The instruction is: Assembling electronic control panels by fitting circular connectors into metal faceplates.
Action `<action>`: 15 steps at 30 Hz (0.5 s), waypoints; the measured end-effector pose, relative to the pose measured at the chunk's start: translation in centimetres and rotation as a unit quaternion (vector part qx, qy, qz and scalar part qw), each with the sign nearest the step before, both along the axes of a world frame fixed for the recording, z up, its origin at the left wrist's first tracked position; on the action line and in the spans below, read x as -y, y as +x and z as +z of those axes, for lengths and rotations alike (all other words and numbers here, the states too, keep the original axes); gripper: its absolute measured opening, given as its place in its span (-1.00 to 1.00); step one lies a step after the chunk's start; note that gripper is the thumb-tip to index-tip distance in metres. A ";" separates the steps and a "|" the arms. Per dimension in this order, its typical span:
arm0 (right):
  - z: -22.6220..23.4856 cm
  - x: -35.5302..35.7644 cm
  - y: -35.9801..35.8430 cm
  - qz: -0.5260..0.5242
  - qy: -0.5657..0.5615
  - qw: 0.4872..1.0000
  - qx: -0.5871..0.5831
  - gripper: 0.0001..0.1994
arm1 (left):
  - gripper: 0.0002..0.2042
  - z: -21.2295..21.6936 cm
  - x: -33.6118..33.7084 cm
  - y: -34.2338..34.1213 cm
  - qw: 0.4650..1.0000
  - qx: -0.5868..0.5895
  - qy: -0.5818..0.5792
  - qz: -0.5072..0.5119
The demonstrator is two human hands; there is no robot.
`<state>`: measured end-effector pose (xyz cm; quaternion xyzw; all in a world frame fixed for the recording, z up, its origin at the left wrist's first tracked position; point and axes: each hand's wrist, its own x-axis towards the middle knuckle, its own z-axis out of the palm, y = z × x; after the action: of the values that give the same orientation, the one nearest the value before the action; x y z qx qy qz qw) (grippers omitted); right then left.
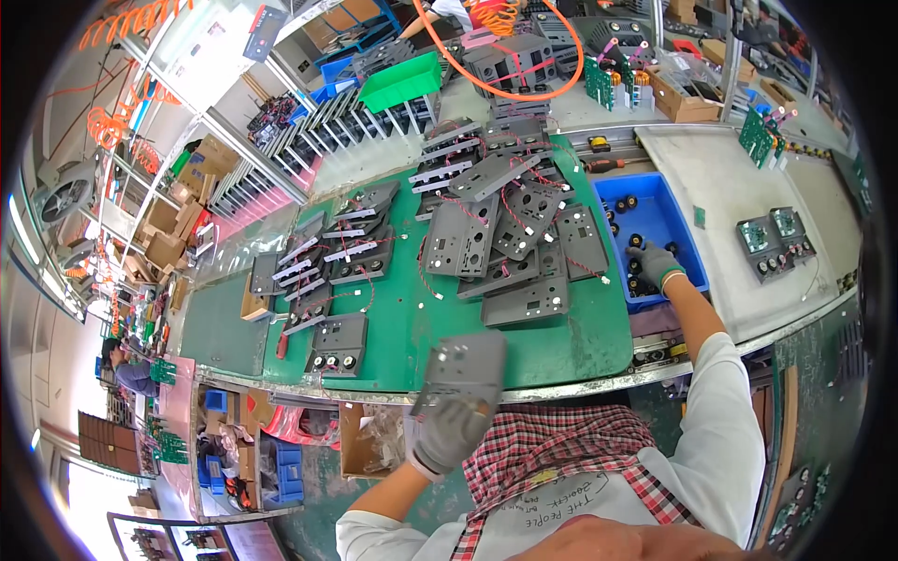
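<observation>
My left hand (447,436), in a grey glove, grips the lower end of a dark grey metal panel (465,363) with small holes, held tilted over the table's front edge. Away to the right, my gloved right hand (653,262) reaches into a blue bin (694,245). Its fingers are bent down among small round black parts (629,202); whether they pinch one is hidden. Left of the bin lies a heap of similar grey panels (533,301), with red wires and white plugs. At the near left, one panel (339,338) carries several round knob-like parts.
A green mat (398,327) covers the table. More panels (360,229) with metal brackets lie stacked on its left. Two panels with green circuit boards (769,241) rest on the white belt at right. A green bin (400,84) and orange air hose (582,65) are farther back.
</observation>
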<state>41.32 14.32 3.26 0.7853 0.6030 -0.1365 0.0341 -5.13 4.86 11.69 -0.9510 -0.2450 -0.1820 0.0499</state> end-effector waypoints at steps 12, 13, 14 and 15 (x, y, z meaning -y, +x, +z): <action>6.0 3.9 -3.4 -0.107 0.129 0.979 -0.114 -0.54 | -0.79 -6.8 2.5 8.3 0.995 -0.070 -0.071 0.005; 7.3 5.2 -4.3 -0.016 0.121 0.982 -0.144 -0.54 | -0.79 -7.2 2.1 8.4 0.996 -0.067 -0.064 0.007; 8.4 6.5 -5.4 0.073 0.109 0.976 -0.173 -0.55 | -0.79 -7.8 2.0 8.7 0.996 -0.063 -0.061 0.009; 9.7 7.8 -7.4 0.126 0.086 0.973 -0.175 -0.56 | -0.79 -8.1 1.8 8.9 0.998 -0.052 -0.040 0.008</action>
<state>33.93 6.49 13.01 0.6673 0.7028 -0.2137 -0.1226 3.78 3.07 3.57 -0.9584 -0.2568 -0.1220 0.0258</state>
